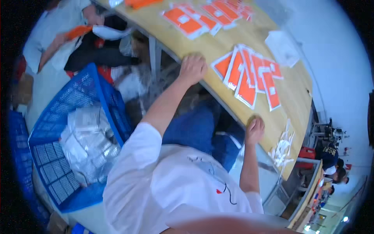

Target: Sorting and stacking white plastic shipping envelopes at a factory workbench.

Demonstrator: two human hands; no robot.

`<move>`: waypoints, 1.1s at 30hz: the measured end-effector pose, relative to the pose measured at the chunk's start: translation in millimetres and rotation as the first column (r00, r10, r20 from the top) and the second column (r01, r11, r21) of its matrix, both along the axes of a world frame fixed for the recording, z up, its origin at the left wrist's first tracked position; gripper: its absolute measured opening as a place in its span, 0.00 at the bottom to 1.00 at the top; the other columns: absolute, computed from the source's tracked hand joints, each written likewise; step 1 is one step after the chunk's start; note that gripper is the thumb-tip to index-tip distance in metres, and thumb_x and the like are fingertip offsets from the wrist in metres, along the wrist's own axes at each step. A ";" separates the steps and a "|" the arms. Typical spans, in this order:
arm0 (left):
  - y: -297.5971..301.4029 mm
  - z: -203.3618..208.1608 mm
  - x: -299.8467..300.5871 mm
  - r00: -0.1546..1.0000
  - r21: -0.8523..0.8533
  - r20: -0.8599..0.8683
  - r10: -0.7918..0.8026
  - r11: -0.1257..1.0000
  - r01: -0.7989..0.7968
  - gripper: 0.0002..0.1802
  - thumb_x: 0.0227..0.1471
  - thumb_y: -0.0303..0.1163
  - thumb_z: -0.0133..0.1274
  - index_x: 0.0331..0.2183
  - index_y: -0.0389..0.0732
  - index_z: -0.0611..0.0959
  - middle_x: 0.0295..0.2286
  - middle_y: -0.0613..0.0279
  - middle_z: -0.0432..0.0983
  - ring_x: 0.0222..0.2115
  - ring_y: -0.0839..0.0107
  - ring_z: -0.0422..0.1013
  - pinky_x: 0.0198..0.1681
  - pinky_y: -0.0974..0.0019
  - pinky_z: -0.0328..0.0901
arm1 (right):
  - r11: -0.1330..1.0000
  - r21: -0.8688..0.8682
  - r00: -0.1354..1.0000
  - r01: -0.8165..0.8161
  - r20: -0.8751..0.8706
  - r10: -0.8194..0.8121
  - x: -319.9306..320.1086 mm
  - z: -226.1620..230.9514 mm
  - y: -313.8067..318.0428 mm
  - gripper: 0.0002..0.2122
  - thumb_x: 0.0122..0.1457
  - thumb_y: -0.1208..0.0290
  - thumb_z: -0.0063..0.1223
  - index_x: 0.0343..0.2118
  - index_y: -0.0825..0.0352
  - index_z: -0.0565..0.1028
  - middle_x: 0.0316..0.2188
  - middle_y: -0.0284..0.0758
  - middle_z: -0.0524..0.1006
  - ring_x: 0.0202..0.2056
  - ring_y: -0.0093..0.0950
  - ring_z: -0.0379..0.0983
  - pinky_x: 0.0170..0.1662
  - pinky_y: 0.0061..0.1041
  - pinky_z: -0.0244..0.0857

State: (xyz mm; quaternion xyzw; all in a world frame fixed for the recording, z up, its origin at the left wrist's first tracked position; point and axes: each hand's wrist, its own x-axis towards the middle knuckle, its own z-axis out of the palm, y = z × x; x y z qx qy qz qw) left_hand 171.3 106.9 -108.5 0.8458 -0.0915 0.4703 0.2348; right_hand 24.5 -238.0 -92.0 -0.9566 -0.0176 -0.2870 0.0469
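Note:
My left hand rests palm down on the near edge of the wooden table, its fingers laid over the top and holding nothing. Further right along the same edge, my right hand sits with its fingers curled in, and nothing shows in it. Between and beyond the hands lies a fanned group of flat orange-and-white packets, touched by neither hand. Close to my right hand is a small heap of white strips.
More orange packets lie at the far side, and a white sheet is near the far edge. On the floor at left, a blue plastic crate holds clear-wrapped packs. Another person sits at upper left with an orange item.

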 end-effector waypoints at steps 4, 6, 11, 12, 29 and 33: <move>-6.3 -6.6 18.6 0.995 0.029 0.091 0.040 0.999 -0.042 0.06 0.43 0.34 0.50 0.21 0.44 0.77 0.27 0.65 0.72 0.29 0.64 0.66 0.36 0.63 0.59 | 0.999 -0.017 0.997 -0.034 0.073 0.035 6.5 -2.2 -10.1 0.13 0.60 0.67 0.41 0.39 0.67 0.76 0.40 0.40 0.76 0.40 0.40 0.72 0.45 0.33 0.65; -6.7 -10.8 23.2 0.990 0.013 0.124 0.063 0.998 -0.065 0.07 0.43 0.35 0.50 0.21 0.45 0.79 0.26 0.66 0.72 0.30 0.66 0.67 0.38 0.65 0.59 | 0.999 -0.009 0.998 -0.050 0.048 0.050 7.5 -0.4 -10.2 0.13 0.60 0.67 0.42 0.39 0.67 0.76 0.40 0.40 0.76 0.40 0.40 0.72 0.44 0.33 0.65; 0.3 -18.8 16.9 0.987 0.009 0.145 0.066 0.998 -0.068 0.08 0.44 0.36 0.49 0.21 0.44 0.80 0.26 0.65 0.73 0.30 0.66 0.68 0.38 0.65 0.59 | 0.998 -0.008 0.997 -0.064 0.031 0.064 6.6 -2.6 -3.1 0.13 0.60 0.68 0.42 0.39 0.68 0.76 0.40 0.42 0.76 0.39 0.41 0.72 0.45 0.33 0.65; 2.7 -17.4 16.0 0.985 0.012 0.161 0.065 0.998 -0.068 0.09 0.44 0.36 0.49 0.21 0.44 0.80 0.26 0.64 0.73 0.30 0.66 0.68 0.38 0.65 0.60 | 0.998 -0.012 0.998 -0.062 0.029 0.062 7.2 -1.3 -1.9 0.13 0.60 0.68 0.42 0.39 0.68 0.76 0.40 0.42 0.76 0.39 0.41 0.72 0.45 0.33 0.65; -0.4 2.6 1.0 0.996 -0.001 -0.048 -0.077 0.997 0.077 0.07 0.44 0.32 0.49 0.27 0.40 0.77 0.32 0.58 0.71 0.33 0.61 0.66 0.40 0.62 0.58 | 0.998 0.061 1.000 0.003 0.003 -0.003 0.4 4.6 1.1 0.12 0.57 0.71 0.44 0.41 0.68 0.75 0.42 0.42 0.74 0.42 0.41 0.70 0.46 0.34 0.64; 0.3 11.8 -8.1 0.992 -0.001 -0.079 -0.102 0.995 0.102 0.06 0.44 0.32 0.50 0.26 0.40 0.77 0.33 0.59 0.71 0.33 0.61 0.66 0.40 0.63 0.59 | 0.995 0.096 1.000 -0.015 0.010 0.014 -4.2 7.8 2.9 0.13 0.58 0.69 0.43 0.42 0.67 0.75 0.43 0.41 0.74 0.42 0.41 0.70 0.47 0.34 0.63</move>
